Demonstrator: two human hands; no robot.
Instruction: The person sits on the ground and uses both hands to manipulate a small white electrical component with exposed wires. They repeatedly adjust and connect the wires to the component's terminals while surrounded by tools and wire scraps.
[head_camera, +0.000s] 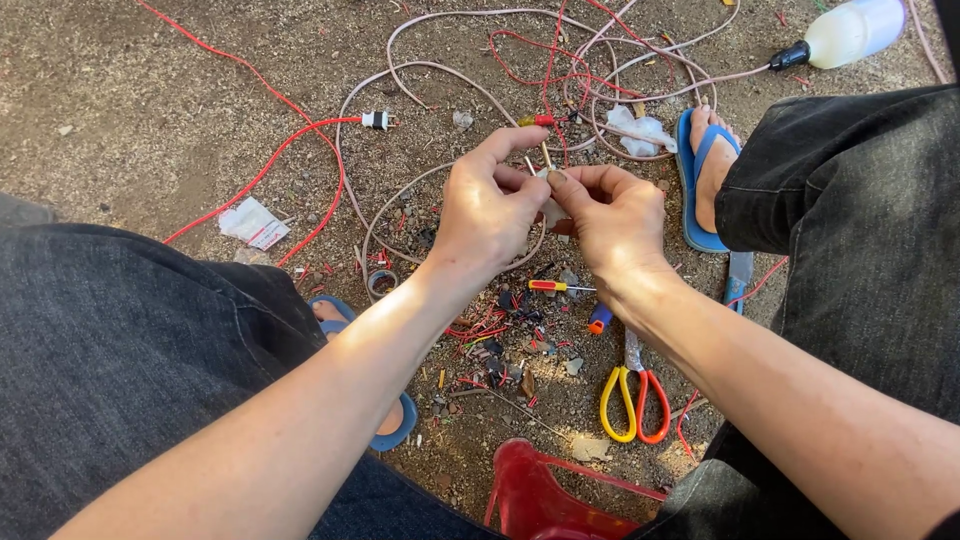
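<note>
1. Pale bare wire ends (546, 158) stood nearly upright between the two hands, poking up just above the fingertips over the dirt ground (150, 110).
2. Left hand (487, 210) pinched narrowly around them from the left, forefinger arched over the top.
3. Right hand (615, 215) pinched from the right, fingertips touching the left hand's; both were equally near.
4. What lay inside the pinch was hidden by the fingers.
5. Pinkish cable (440, 68) looped beyond; a small red-and-yellow screwdriver (552, 286) lay just below the hands, yellow-and-orange scissors (632, 395) nearer the person.
</note>
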